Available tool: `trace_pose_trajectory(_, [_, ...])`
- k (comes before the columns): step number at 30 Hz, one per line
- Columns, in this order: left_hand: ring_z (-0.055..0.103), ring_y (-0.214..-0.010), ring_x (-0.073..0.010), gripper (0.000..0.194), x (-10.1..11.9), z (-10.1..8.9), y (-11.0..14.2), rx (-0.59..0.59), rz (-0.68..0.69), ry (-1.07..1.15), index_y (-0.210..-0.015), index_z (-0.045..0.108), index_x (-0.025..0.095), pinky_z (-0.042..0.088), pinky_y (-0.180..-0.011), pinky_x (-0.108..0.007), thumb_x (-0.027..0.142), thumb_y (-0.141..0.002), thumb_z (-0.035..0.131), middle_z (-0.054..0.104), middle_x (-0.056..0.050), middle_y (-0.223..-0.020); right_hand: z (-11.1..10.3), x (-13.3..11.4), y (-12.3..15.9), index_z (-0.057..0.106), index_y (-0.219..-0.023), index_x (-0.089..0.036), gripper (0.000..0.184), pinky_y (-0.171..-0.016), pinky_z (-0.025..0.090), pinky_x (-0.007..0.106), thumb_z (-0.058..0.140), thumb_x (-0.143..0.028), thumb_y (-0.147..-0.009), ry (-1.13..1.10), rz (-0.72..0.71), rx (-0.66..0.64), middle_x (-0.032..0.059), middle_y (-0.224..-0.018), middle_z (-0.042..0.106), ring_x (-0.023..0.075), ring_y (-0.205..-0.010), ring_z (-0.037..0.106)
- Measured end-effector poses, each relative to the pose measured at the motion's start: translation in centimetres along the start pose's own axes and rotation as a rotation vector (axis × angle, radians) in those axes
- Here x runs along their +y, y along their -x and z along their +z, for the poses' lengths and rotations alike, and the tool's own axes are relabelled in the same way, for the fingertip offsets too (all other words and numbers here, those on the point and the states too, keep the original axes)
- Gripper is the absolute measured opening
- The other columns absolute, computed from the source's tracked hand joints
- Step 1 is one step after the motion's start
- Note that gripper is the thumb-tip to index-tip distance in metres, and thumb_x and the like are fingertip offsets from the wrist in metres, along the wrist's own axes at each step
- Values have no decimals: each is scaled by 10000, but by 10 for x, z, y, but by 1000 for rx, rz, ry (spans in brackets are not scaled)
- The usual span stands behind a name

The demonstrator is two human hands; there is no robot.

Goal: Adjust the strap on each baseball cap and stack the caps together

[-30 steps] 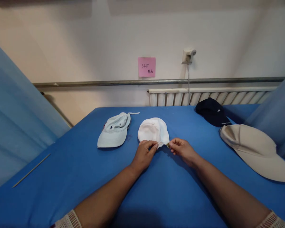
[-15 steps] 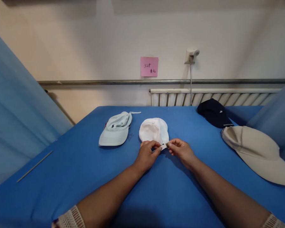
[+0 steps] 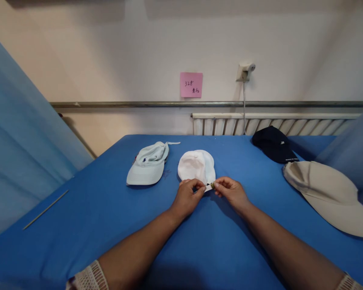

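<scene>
Over the last second, the strap [image 3: 208, 188] of the white cap [image 3: 192, 166] has come into view as a flat, pale band between the two hands; earlier it looked narrow and bunched against the cap's edge. It now spans the short gap between the fingertips, with a dark sliver between it and the fabric, so its length is easier to see. The cap itself has hardly shifted.

The left hand [image 3: 186, 197] pinches the strap between thumb and fingers, close against the cap's near edge. The right hand [image 3: 233, 195] is closed in a pinch too, on the small brass-coloured fastener [image 3: 212, 185] at the strap's other end.

The cap lies in the middle of the blue-covered worktop [image 3: 199, 241], between the pale blue cap [image 3: 147, 173] on the left and the beige cap [image 3: 329, 181] on the right. Its strap side points towards the person; which way the brim points I cannot tell for certain. The outline looks nearly round, so no long axis stands out, but the strap runs left to right, its right end slightly farther away
</scene>
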State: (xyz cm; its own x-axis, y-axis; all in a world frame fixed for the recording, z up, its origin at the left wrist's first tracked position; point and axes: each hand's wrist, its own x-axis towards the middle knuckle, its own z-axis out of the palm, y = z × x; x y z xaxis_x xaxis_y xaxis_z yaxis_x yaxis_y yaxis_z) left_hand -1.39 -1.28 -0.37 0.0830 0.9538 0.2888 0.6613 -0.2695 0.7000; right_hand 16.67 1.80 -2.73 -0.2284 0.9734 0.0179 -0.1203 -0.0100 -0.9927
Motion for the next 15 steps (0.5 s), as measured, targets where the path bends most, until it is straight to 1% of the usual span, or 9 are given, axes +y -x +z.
trace_pose_trajectory(5, [616,-777,-174,148,0,0,-1,-11,-4,16,-773,673,200,417,-887,-367,297,-844,586,711,-6,-778,1,2,0,653,-766,-188,415,-533,435,255,749,-575,-648,8,-12,-14,9,-636,647,129,-561,577])
trace_pose_trajectory(9, [610,-823,-186,130,3,0,1,-28,18,0,-790,675,204,401,-896,-377,284,-847,590,715,-12,-808,2,2,1,649,-765,-190,417,-533,440,254,754,-575,-642,4,-9,-32,7,-642,649,129,-566,587])
trace_pose_trajectory(12, [610,-877,-207,130,6,0,3,-16,28,-34,-886,672,213,391,-906,-391,313,-855,594,716,-19,-832,4,4,2,649,-786,-190,440,-534,449,260,755,-588,-631,0,6,-52,18,-685,673,137,-576,605])
trace_pose_trajectory(15, [600,-905,-217,167,8,-1,5,-4,81,-96,-969,656,222,377,-924,-400,334,-879,572,708,-25,-852,6,4,3,660,-797,-184,448,-547,460,265,751,-592,-636,-9,16,-72,21,-688,677,142,-587,616])
